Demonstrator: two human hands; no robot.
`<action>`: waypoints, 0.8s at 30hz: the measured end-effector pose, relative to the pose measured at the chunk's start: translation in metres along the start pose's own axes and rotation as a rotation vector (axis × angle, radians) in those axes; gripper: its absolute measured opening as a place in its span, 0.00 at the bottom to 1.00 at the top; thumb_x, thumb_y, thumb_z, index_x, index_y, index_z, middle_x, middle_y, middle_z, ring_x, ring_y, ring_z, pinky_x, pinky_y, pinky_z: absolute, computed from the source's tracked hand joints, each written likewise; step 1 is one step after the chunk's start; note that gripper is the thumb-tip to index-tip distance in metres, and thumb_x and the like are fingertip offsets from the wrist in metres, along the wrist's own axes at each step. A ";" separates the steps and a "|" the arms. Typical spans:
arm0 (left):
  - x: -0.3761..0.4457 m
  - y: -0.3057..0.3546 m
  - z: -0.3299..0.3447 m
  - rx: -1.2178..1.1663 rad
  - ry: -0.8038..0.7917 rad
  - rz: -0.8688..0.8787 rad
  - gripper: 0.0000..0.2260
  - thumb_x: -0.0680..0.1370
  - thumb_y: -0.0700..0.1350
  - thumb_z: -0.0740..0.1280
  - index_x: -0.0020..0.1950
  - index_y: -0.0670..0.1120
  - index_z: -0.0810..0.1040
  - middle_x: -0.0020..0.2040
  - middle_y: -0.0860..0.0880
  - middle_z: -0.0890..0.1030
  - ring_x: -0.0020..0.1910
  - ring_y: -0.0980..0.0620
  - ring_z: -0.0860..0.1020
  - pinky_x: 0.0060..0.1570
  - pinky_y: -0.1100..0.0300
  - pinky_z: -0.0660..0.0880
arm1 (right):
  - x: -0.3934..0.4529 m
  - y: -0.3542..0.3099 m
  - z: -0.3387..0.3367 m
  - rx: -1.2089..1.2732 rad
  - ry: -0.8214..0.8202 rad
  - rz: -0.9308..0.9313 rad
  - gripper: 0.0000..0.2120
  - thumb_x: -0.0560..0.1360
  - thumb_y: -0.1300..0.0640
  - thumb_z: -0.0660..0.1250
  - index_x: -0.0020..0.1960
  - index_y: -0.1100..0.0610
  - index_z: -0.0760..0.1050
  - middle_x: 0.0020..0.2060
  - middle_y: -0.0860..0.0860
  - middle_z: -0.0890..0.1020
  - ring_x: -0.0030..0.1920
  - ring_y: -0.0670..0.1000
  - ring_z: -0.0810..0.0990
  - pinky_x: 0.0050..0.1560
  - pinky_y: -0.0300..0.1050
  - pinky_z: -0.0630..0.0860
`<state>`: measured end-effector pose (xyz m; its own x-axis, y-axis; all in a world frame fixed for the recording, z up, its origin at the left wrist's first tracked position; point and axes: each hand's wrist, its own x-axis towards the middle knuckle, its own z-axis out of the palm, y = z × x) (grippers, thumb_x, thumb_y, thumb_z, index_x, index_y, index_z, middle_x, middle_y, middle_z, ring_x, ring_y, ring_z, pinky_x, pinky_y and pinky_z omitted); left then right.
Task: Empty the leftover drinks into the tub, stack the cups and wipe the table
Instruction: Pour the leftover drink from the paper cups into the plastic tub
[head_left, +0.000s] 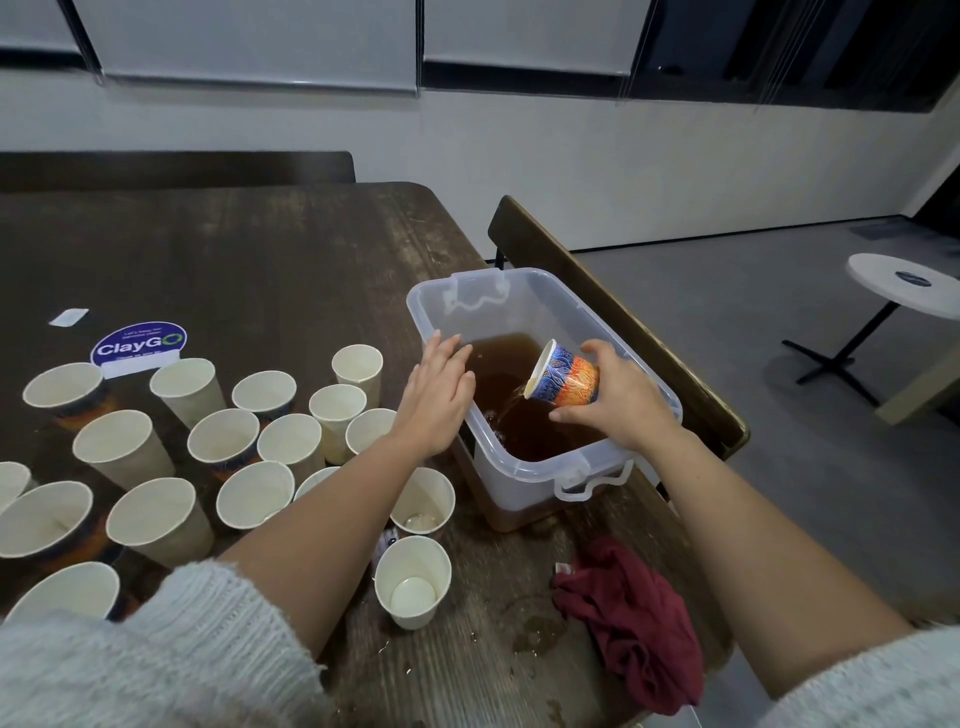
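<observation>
Patterned cup (566, 378) over tub (524, 475), long axis near-horizontal, mouth pointing left and down, liquid streaming out. Right hand (621, 402) grips cup base. Left hand (439, 397), fingers straight, touches tub's left rim.

Right hand (618, 402) grips a patterned cup (566, 378), tipped on its side over the tub (545, 467), mouth pointing left and down; thin stream running from the rim into the brown liquid (524, 421) inside. Left hand (436, 395) flat, fingers (452, 353) straight, resting on the tub's left rim. Tub is clear plastic and sits at the counter (260, 260) edge. Left of it a cluster of white cups (208, 441) stands upright, unstacked; two nearer ones (413, 582) show residue at the bottom. Red cloth (634, 618) crumpled on the counter near the tub, wet spots beside it. ClayGo sticker (139, 344) behind the cups.
</observation>
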<state>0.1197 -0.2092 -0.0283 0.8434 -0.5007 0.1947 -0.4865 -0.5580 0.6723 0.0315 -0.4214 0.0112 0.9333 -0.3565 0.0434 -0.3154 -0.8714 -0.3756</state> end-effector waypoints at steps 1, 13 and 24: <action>0.000 0.000 0.000 0.000 0.001 0.000 0.20 0.84 0.46 0.50 0.77 0.45 0.60 0.79 0.50 0.55 0.78 0.54 0.44 0.76 0.45 0.48 | -0.001 0.000 0.000 0.006 0.002 0.009 0.42 0.64 0.39 0.77 0.70 0.47 0.59 0.61 0.51 0.75 0.62 0.54 0.74 0.61 0.58 0.75; 0.001 -0.001 0.000 0.002 -0.001 0.006 0.20 0.84 0.46 0.50 0.77 0.45 0.61 0.79 0.49 0.55 0.78 0.54 0.44 0.76 0.45 0.48 | -0.002 0.001 -0.002 -0.075 0.040 -0.062 0.36 0.66 0.38 0.75 0.67 0.48 0.65 0.59 0.49 0.76 0.59 0.51 0.75 0.63 0.54 0.73; 0.004 0.002 -0.006 0.060 -0.081 -0.015 0.21 0.84 0.51 0.50 0.77 0.46 0.60 0.79 0.51 0.52 0.78 0.54 0.42 0.75 0.42 0.46 | -0.003 -0.003 -0.004 -0.247 0.046 -0.104 0.35 0.70 0.37 0.71 0.73 0.45 0.63 0.65 0.50 0.71 0.66 0.52 0.68 0.68 0.55 0.62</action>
<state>0.1233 -0.2082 -0.0220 0.8307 -0.5426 0.1247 -0.4886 -0.6030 0.6306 0.0286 -0.4189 0.0158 0.9559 -0.2708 0.1140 -0.2559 -0.9579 -0.1299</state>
